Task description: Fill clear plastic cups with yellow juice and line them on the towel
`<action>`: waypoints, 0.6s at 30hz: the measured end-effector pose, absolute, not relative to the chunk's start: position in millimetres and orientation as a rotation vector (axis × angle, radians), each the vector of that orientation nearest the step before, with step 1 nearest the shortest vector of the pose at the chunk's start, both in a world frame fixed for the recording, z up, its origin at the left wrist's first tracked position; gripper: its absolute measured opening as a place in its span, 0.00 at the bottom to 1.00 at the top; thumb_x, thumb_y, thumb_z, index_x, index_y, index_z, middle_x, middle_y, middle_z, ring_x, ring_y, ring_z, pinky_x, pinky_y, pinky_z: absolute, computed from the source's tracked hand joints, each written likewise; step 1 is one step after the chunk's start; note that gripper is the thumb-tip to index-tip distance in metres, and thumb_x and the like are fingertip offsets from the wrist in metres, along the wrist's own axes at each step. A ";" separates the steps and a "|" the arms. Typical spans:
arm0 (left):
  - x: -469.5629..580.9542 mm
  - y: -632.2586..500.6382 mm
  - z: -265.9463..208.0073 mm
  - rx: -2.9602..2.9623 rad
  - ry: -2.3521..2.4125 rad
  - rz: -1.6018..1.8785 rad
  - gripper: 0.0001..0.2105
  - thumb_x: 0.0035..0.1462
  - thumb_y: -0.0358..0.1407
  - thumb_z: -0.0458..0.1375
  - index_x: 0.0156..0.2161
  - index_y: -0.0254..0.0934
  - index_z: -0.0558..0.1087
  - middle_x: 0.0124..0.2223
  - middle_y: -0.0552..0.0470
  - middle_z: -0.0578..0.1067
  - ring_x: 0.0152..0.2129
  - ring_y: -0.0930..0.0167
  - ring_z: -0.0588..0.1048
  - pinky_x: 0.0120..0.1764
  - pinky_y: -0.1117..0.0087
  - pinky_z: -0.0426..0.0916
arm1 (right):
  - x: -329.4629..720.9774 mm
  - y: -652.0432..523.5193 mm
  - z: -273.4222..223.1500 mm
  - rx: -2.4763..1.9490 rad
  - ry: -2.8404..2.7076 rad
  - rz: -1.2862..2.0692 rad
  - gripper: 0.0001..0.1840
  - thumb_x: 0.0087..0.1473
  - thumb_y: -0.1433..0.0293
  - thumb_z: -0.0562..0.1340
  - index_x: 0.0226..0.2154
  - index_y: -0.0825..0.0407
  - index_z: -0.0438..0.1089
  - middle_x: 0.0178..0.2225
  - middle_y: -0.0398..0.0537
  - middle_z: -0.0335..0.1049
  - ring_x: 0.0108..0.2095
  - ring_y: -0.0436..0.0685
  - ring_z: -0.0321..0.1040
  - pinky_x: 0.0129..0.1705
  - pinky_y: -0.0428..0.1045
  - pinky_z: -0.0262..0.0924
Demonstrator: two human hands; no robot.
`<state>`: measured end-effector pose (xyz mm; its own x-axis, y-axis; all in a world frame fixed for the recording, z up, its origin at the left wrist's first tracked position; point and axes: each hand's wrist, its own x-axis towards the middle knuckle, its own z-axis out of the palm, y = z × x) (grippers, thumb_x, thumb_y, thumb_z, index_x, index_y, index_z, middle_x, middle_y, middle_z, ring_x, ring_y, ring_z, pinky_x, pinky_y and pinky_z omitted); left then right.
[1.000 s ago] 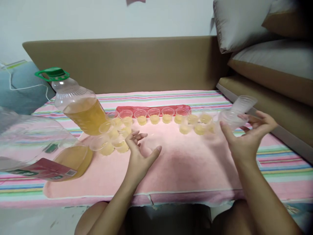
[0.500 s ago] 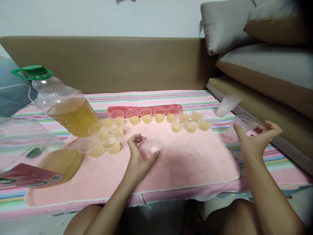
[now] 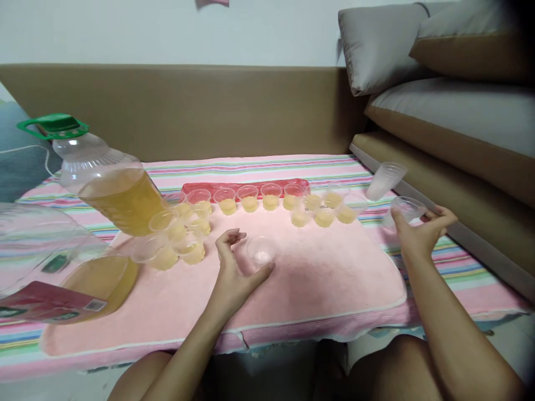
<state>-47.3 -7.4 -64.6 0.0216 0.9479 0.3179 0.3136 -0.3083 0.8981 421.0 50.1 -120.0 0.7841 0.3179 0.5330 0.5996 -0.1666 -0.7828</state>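
Observation:
A clear plastic cup [image 3: 262, 253] stands on the pink mat, with nothing visible inside it. My left hand [image 3: 236, 267] curves around its near left side, thumb and fingers spread apart; whether the thumb touches the cup I cannot tell. At the right edge of the mat, my right hand [image 3: 420, 231] has its thumb and fingers around another clear plastic cup [image 3: 405, 207], whose lower part is partly hidden. Several cups with pale yellow liquid [image 3: 249, 201] form a curved row along the mat's back and left side.
Two large bottles of yellow liquid lie or lean at the left, one with a green handled cap [image 3: 58, 126]. A frosted stack of cups [image 3: 387, 181] lies tilted at the right. A red plastic wrapper [image 3: 246, 188] is behind the row. Cushions [image 3: 451, 122] rise on the right.
My right hand has shifted left with the cup in it. My left hand stays beside the cup on the mat, almost unmoved. The whole view has shifted slightly.

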 end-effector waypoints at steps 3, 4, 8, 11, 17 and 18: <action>-46.2 -10.2 -63.6 1.627 1.302 1.443 0.35 0.55 0.49 0.71 0.60 0.46 0.56 0.62 0.43 0.64 0.63 0.58 0.66 0.63 0.49 0.60 | 422.1 49.9 -122.0 -1.779 -0.716 -0.287 0.45 0.36 0.64 0.75 0.50 0.46 0.48 0.55 0.57 0.64 0.54 0.68 0.64 0.61 0.61 0.56; -46.1 -11.6 -63.1 1.618 1.296 1.531 0.30 0.60 0.49 0.68 0.60 0.46 0.58 0.61 0.44 0.65 0.62 0.59 0.67 0.62 0.51 0.60 | 422.7 49.6 -122.8 -1.782 -0.715 -0.287 0.45 0.36 0.63 0.75 0.50 0.46 0.49 0.54 0.57 0.65 0.54 0.68 0.64 0.61 0.61 0.57; -45.8 -20.9 -57.9 1.816 1.158 1.874 0.11 0.70 0.43 0.59 0.51 0.42 0.67 0.47 0.49 0.69 0.48 0.65 0.70 0.52 0.61 0.62 | 426.2 48.1 -126.0 -1.785 -0.707 -0.286 0.46 0.35 0.59 0.75 0.50 0.45 0.50 0.54 0.54 0.67 0.55 0.69 0.65 0.60 0.63 0.57; -38.3 -34.6 -54.1 2.109 0.811 1.769 0.05 0.72 0.38 0.56 0.43 0.39 0.67 0.38 0.52 0.69 0.37 0.69 0.69 0.42 0.66 0.65 | 428.9 47.9 -129.7 -1.771 -0.709 -0.292 0.48 0.33 0.57 0.75 0.51 0.45 0.50 0.55 0.56 0.67 0.55 0.69 0.65 0.60 0.63 0.59; 5.5 -80.7 -86.4 2.558 0.210 1.242 0.18 0.77 0.41 0.46 0.32 0.40 0.62 0.24 0.57 0.67 0.21 0.73 0.63 0.24 0.66 0.58 | 436.1 46.3 -131.4 -1.715 -0.725 -0.358 0.49 0.33 0.51 0.74 0.51 0.48 0.51 0.54 0.60 0.64 0.52 0.69 0.67 0.58 0.63 0.63; 12.4 -88.6 -97.6 2.591 0.141 1.225 0.19 0.76 0.42 0.49 0.30 0.39 0.61 0.23 0.58 0.66 0.20 0.73 0.63 0.22 0.67 0.57 | 437.7 43.6 -128.8 -1.704 -0.719 -0.390 0.46 0.36 0.49 0.72 0.51 0.48 0.52 0.53 0.61 0.65 0.51 0.69 0.68 0.57 0.63 0.63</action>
